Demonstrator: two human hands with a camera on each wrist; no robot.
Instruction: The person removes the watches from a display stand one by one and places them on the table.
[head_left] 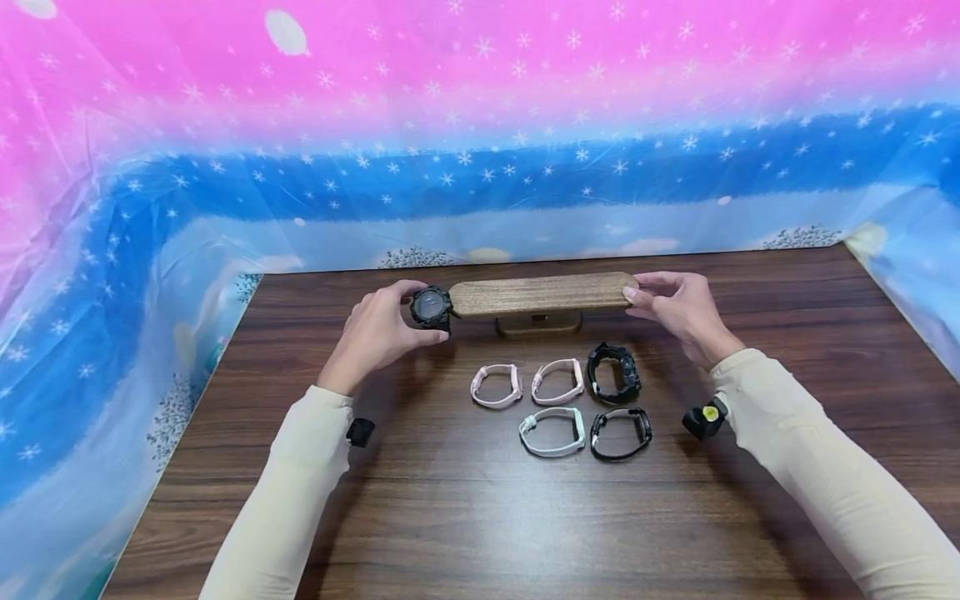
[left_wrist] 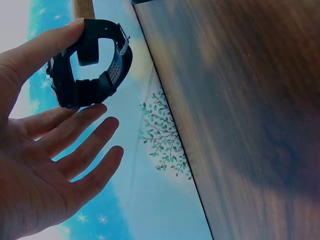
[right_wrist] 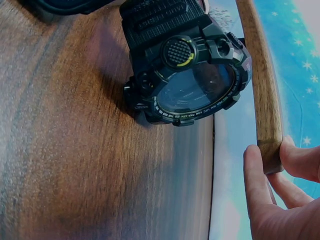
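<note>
My left hand (head_left: 381, 329) pinches a black round-faced watch (head_left: 431, 307) between thumb and fingers, its strap buckled into a loop. That watch (left_wrist: 90, 94) sits right at the left end of a wooden bar (head_left: 543, 294); whether they touch I cannot tell. In the left wrist view, the backdrop shows through its loop. The bar lies level on a short stand with a wooden base (head_left: 538, 325). At the opposite end, my right hand (head_left: 682, 312) grips the bar's tip (right_wrist: 271, 157) between thumb and fingers.
In front of the stand lie two pink bands (head_left: 497, 386), a white band (head_left: 552, 432), a slim black band (head_left: 621, 434) and another bulky black watch (head_left: 613, 373), large in the right wrist view. A snowflake-patterned cloth (head_left: 480, 183) hangs behind the brown table (head_left: 480, 533).
</note>
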